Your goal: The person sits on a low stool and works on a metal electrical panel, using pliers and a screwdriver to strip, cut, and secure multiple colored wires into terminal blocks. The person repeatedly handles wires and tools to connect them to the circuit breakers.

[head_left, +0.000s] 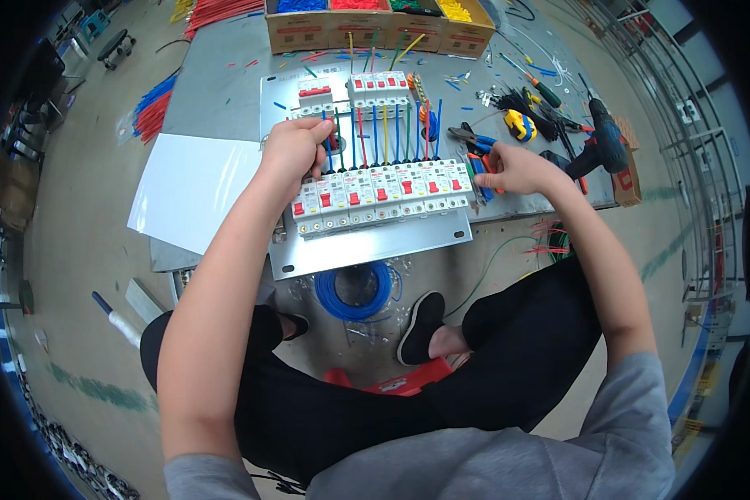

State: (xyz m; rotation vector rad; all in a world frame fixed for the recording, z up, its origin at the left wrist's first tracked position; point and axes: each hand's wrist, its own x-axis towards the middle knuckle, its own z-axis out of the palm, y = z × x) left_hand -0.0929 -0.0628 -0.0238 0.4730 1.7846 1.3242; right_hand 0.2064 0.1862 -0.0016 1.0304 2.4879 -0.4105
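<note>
A row of white circuit breakers with red switches stands on a metal mounting plate. Short blue, red, yellow and green wires rise from its far side. At the row's left end, my left hand is closed, thumb and forefinger pinched at the leftmost wire. My right hand is beside the right end, its fingers curled over the handles of pliers; whether they grip a handle is hidden. Farther back on the plate sit another breaker group and a single breaker.
Behind is a cardboard box of coloured small parts. White sheets lie to the left. A tape measure, a screwdriver and a cordless drill lie to the right. A blue wire coil rests on the floor.
</note>
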